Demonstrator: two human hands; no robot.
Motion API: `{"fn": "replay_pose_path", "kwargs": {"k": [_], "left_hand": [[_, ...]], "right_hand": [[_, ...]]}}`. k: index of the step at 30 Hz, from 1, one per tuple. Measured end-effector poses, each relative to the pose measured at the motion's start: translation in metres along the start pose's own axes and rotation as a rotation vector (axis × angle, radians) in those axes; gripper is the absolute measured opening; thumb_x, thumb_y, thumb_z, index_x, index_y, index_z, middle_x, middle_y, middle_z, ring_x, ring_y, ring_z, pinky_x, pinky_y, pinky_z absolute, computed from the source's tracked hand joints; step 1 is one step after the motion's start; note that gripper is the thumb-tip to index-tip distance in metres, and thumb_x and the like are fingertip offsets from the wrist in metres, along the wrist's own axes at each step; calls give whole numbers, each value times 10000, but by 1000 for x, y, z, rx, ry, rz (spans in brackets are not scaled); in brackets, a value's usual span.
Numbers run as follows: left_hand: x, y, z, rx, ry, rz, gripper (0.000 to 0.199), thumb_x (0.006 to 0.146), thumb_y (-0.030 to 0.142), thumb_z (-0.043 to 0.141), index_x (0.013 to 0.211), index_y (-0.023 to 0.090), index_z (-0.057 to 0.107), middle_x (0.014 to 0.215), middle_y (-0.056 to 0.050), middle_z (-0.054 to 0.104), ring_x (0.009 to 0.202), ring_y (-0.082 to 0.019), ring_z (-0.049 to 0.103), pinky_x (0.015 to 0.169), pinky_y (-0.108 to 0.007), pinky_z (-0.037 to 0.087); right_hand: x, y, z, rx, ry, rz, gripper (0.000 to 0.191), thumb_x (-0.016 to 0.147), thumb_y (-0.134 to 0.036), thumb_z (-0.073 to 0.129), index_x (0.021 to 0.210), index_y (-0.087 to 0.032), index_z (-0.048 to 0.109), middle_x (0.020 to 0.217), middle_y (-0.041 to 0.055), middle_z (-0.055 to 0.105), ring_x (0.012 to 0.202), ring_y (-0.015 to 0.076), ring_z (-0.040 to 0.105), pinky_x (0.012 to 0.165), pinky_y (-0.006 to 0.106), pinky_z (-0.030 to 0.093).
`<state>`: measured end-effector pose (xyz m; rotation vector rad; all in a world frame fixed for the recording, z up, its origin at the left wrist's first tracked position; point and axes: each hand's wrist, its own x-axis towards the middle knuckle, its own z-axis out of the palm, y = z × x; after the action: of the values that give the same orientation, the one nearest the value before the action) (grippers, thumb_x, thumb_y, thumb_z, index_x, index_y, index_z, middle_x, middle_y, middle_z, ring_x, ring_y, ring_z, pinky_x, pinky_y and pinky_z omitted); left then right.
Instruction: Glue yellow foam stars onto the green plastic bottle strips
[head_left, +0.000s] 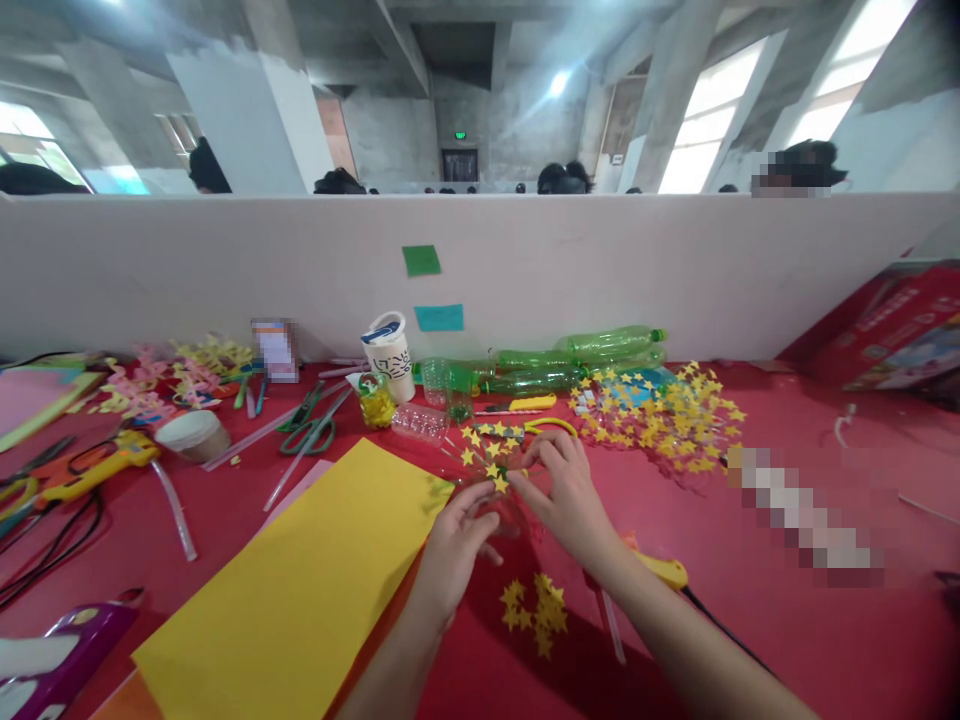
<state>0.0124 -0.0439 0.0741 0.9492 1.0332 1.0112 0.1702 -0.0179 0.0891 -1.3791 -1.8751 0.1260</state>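
A small spray of yellow paper stars [491, 452] on thin clear stems is between my two hands, above the red tabletop. My left hand [459, 535] is on its near left side, fingers curled around the lower part, with the index fingertip at the lowest star. Coming from the right, my right hand [566, 490] pinches at the spray's right edge with thumb and index finger. The fingers partly hide the point of contact. Something see-through sits below the spray, too blurred to name. A loose pile of yellow stars [551, 612] lies nearer me.
Yellow paper [322, 570] lies left of my hands. Beyond them are green plastic bottles [611, 345], a white cup [388, 360], scissors [309, 434] and a yellow cutter [532, 402]. A larger star bunch [686, 420] stands at right. A yellow-handled tool [664, 570] lies by my right forearm.
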Motion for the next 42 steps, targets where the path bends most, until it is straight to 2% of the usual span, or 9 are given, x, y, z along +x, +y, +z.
{"fn": "replay_pose_path", "kwargs": {"k": [7, 16, 21, 23, 26, 30, 33, 37, 42], "left_hand": [[2, 2, -2, 10, 6, -7, 441, 728, 260, 576, 1151, 159, 509, 1193, -132, 559, 730, -173, 654, 485, -229, 469], [4, -1, -4, 140, 14, 40, 444, 722, 275, 552, 1139, 131, 501, 1084, -125, 579, 649, -153, 634, 472, -245, 477], [2, 2, -9, 269, 51, 94, 336, 764, 317, 517, 1054, 149, 547, 939, -79, 627, 528, -116, 574, 429, -227, 425], [2, 5, -15, 370, 165, 203, 269, 775, 333, 517, 983, 177, 589, 856, -52, 639, 548, -123, 565, 489, -234, 441], [5, 9, -25, 555, 353, 427, 172, 772, 296, 522, 884, 218, 627, 893, -49, 628, 792, -184, 586, 716, -282, 464], [13, 11, -36, 702, 437, 565, 145, 756, 246, 521, 842, 229, 637, 1002, -48, 586, 1008, -218, 530, 926, -347, 378], [16, 7, -39, 625, 373, 459, 127, 748, 253, 536, 825, 235, 635, 978, -41, 609, 967, -210, 561, 864, -316, 418], [13, 4, -33, 529, 254, 254, 152, 757, 304, 533, 846, 214, 618, 809, -32, 655, 719, -184, 615, 677, -277, 463], [5, 3, -22, 537, 175, 277, 175, 763, 322, 522, 848, 200, 616, 760, -21, 667, 641, -160, 621, 641, -262, 469]], "right_hand": [[7, 7, -11, 30, 35, 19, 59, 789, -187, 543, 761, -212, 497, 879, 43, 507, 878, 216, 472, 782, 365, 396], [5, 4, -10, 72, -37, -76, 117, 770, -115, 535, 829, -216, 543, 900, 45, 547, 886, 213, 501, 777, 351, 407], [7, 6, -13, 44, -62, -81, 104, 783, -119, 522, 833, -209, 534, 885, 46, 563, 866, 209, 513, 758, 336, 407], [6, 7, -13, -3, -79, -80, 95, 772, -158, 555, 849, -209, 536, 891, 50, 568, 865, 216, 520, 747, 336, 407], [2, 9, -9, -92, -119, -75, 169, 748, -218, 609, 904, -212, 544, 924, 64, 575, 878, 230, 530, 739, 337, 401], [-2, 11, 2, -133, -160, -90, 151, 764, -176, 582, 904, -211, 538, 898, 49, 604, 861, 211, 552, 762, 331, 375], [-2, 12, 7, -112, -158, -94, 142, 778, -98, 519, 873, -203, 530, 860, 36, 624, 826, 193, 565, 757, 314, 362], [1, 15, 6, -114, -144, -91, 178, 771, -53, 485, 865, -199, 523, 855, 31, 634, 828, 189, 567, 750, 301, 362], [3, 22, 8, -137, -127, -82, 246, 750, -34, 474, 927, -196, 530, 902, 43, 632, 886, 207, 559, 805, 336, 357]]}}
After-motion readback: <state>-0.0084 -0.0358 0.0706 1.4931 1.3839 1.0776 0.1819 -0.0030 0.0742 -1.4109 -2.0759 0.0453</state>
